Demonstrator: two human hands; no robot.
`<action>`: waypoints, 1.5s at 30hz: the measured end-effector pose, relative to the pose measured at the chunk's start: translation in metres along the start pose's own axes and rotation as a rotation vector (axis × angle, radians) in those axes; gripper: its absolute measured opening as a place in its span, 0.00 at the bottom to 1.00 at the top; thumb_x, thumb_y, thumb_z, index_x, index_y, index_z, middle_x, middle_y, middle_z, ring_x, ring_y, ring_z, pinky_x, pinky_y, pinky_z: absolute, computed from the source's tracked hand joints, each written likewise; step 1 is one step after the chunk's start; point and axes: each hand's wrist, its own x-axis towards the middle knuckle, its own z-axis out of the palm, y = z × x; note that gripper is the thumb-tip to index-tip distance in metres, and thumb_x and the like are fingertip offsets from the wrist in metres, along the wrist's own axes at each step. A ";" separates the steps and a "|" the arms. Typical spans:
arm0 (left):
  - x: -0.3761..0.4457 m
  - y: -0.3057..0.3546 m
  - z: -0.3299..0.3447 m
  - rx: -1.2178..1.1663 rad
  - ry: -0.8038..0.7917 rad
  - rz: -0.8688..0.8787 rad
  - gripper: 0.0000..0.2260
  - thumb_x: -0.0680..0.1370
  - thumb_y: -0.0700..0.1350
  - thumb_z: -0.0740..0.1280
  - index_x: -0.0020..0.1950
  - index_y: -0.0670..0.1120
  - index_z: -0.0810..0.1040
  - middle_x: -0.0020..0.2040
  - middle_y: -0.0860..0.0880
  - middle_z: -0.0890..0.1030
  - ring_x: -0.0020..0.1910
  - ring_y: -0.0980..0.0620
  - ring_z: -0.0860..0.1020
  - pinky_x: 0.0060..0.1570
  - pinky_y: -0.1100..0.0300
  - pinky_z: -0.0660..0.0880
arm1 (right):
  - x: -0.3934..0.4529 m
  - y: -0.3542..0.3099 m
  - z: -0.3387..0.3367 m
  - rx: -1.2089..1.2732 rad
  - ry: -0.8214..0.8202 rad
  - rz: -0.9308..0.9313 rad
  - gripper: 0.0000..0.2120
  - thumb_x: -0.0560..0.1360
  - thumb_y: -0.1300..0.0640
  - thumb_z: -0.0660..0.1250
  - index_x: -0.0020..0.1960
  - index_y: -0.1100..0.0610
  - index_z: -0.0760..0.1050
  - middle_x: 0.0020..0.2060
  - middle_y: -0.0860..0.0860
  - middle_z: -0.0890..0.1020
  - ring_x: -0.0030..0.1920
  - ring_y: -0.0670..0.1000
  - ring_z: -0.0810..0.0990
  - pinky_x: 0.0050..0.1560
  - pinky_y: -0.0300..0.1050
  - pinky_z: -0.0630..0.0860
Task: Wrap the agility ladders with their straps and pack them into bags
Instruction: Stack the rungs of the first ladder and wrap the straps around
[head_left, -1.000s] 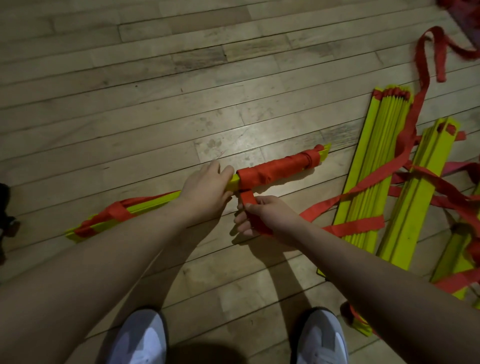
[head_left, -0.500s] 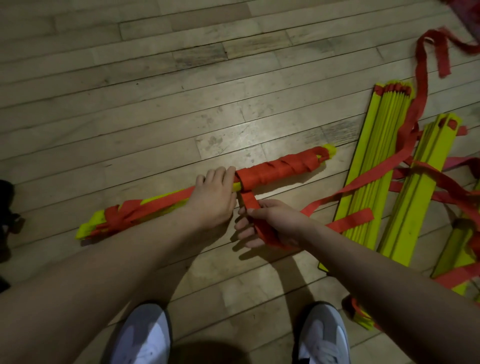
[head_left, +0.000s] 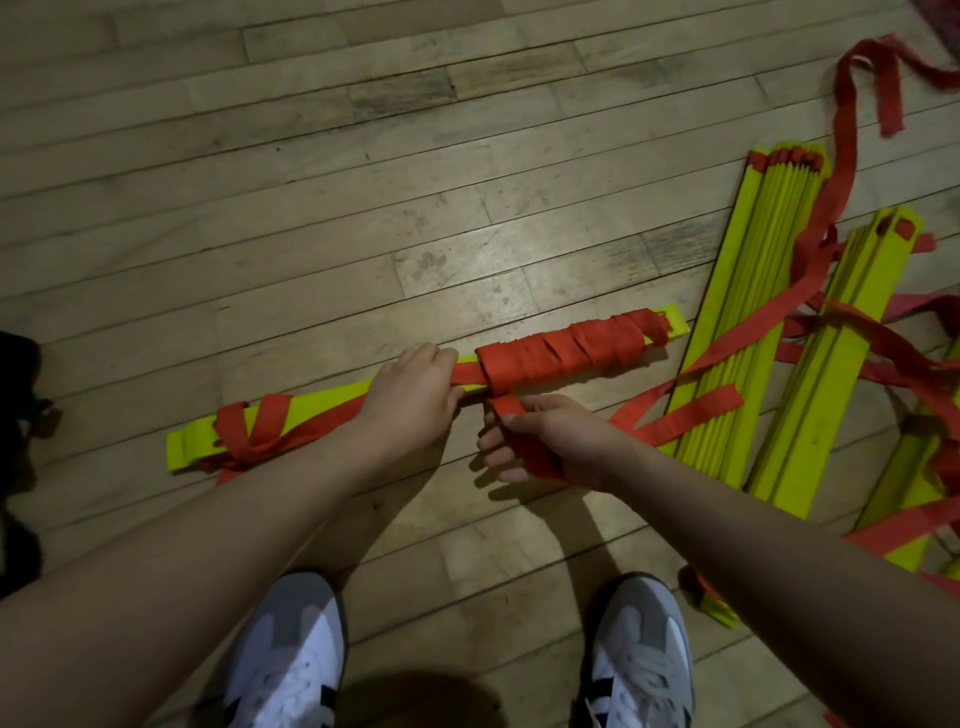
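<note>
Item: agility ladder bundle, strap winding in progress, hardwood floor.

Nearest, at 6 o'clock: two white sneakers (head_left: 291, 660). Just beyond, both hands close together at mid-bundle: left hand (head_left: 410, 400) clamped over the yellow ladder bundle (head_left: 322, 402); right hand (head_left: 540, 441) at its 4 o'clock, fingers curled round the loose red strap (head_left: 675, 410). Bundle lies on the floor (head_left: 311, 182), long axis from 8 o'clock up to 2 o'clock, far end pointing at 2 o'clock; wound strap coil (head_left: 563, 356) covers that half, starting just right of the left hand. Judgement: next turns must travel toward 8 o'clock, left hand nearer. Farther, at 3 o'clock: unwrapped ladder stacks (head_left: 737, 312), straps tangled. No bag in view.
</note>
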 end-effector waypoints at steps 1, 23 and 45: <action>0.001 0.001 -0.001 0.023 -0.008 0.005 0.18 0.80 0.50 0.62 0.67 0.44 0.69 0.61 0.44 0.72 0.62 0.44 0.70 0.57 0.52 0.68 | 0.000 0.000 0.000 0.000 0.002 0.003 0.08 0.82 0.62 0.56 0.57 0.62 0.72 0.42 0.56 0.82 0.39 0.51 0.82 0.39 0.45 0.81; -0.009 0.005 0.019 0.139 0.045 0.128 0.28 0.79 0.47 0.57 0.78 0.44 0.55 0.68 0.36 0.68 0.64 0.36 0.70 0.62 0.47 0.68 | 0.008 -0.005 0.003 -0.002 0.082 0.035 0.11 0.83 0.62 0.53 0.46 0.60 0.72 0.35 0.56 0.80 0.31 0.51 0.80 0.35 0.45 0.76; 0.031 0.000 -0.025 0.285 0.069 -0.078 0.20 0.77 0.41 0.65 0.68 0.43 0.67 0.62 0.43 0.70 0.61 0.43 0.69 0.53 0.51 0.70 | 0.000 -0.015 0.010 -0.183 0.098 -0.075 0.11 0.83 0.58 0.54 0.47 0.61 0.71 0.32 0.56 0.82 0.32 0.51 0.80 0.36 0.44 0.76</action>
